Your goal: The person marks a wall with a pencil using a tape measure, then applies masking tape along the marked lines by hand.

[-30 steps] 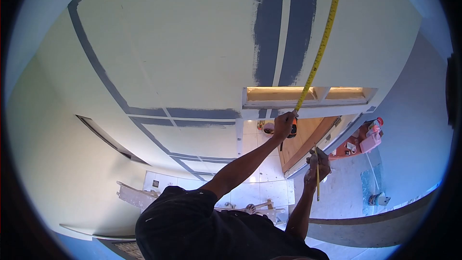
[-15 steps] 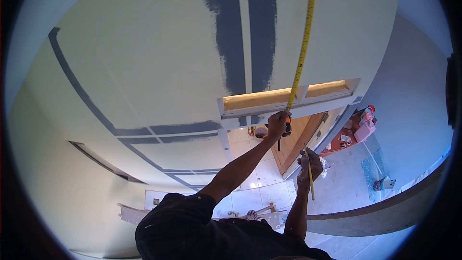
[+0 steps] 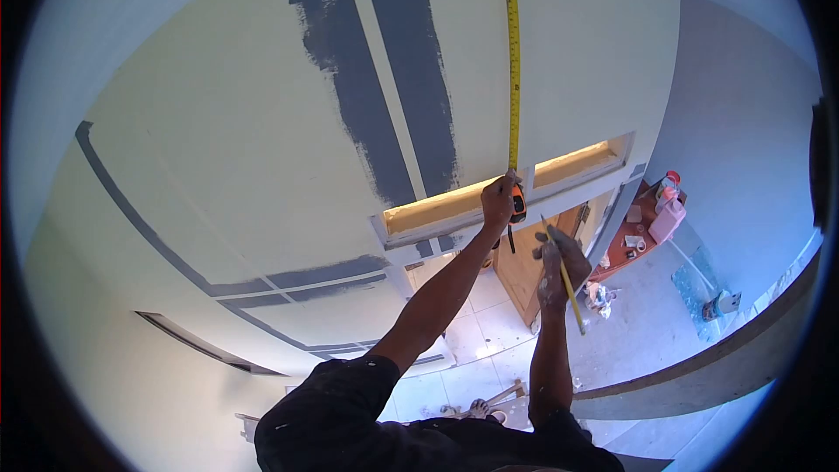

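Observation:
My left hand (image 3: 497, 201) is closed around an orange and black tape measure (image 3: 519, 204) at the recessed window frame above the doorway. Its yellow blade (image 3: 514, 70) runs up the pale wall and out of view at the top. In my right hand (image 3: 562, 260), lower and to the right, a yellow pencil (image 3: 572, 295) is gripped, with one end pointing up toward the wall. The right hand is apart from the tape measure. Dusty marks show on its fingers.
Dark grey paint bands (image 3: 350, 79) with light gaps cross the wall (image 3: 218, 166). Below stand a wooden door (image 3: 522, 273), a red table (image 3: 631, 236) with a pink container (image 3: 668, 220), and a paint bucket (image 3: 722, 304). A curved ledge (image 3: 682, 392) spans the lower right. Feet show on planks far below.
The view has shifted, so the wall bands sit further left and tilted. My right hand with the pencil has risen closer to the tape measure. My left hand still holds the tape at the frame.

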